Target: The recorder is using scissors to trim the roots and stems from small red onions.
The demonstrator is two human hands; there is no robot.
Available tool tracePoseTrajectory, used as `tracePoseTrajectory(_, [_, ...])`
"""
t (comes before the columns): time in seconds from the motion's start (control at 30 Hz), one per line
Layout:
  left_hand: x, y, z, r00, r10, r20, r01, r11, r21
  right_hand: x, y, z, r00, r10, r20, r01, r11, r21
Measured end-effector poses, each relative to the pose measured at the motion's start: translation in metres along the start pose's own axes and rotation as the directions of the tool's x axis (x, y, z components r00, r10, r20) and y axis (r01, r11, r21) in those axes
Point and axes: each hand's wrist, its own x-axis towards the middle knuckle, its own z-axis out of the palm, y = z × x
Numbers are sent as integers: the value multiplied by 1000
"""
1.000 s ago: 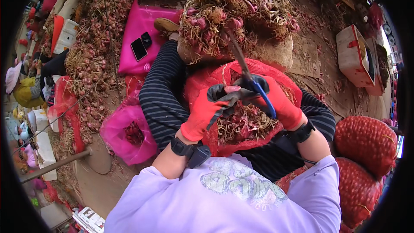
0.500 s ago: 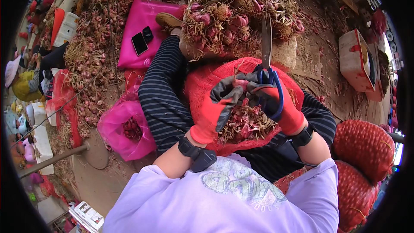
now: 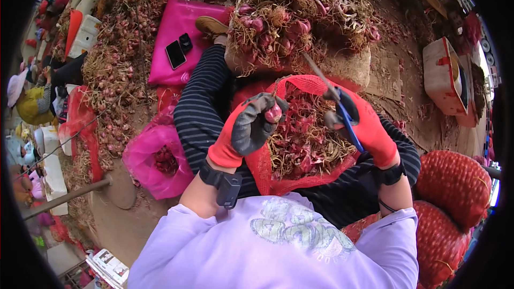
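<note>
Red mesh forms the sack (image 3: 262, 167), with dry scraps (image 3: 305, 155) inside. Over its left side, my left hand (image 3: 245, 130) has its fingers pinching a nearly bare shallot (image 3: 273, 114); over its right, my right hand (image 3: 365, 123) grips scissors (image 3: 325, 81). Beyond the sack, the rooty heap (image 3: 297, 18) looks largely undone.

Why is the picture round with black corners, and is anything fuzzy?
In the head view, a fisheye lens makes the round shape and black corners; in that view, the far-left background looks fuzzy; its right rim has bright, washed-out patches; the bulb in the left hand looks clearer.
</note>
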Motion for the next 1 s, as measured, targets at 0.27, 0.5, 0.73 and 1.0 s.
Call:
tracePoseTrajectory(0.27, [-1,-13,-7,992,-119,49,125,983,-136,-8,11,10,990,139,-26,-141,943,-302])
tracePoseTrajectory(0.5, [-1,-15,3,979,-77,189,109,981,-163,-8,14,6,984,131,-118,-164,924,-347])
tracePoseTrajectory(0.73, [3,-31,6,924,330,192,-359,922,143,2,6,23,996,90,-21,-80,959,272])
tracePoseTrajectory(1.0, [-11,-33,12,852,485,196,-517,720,463,20,13,34,986,162,38,-162,877,453])
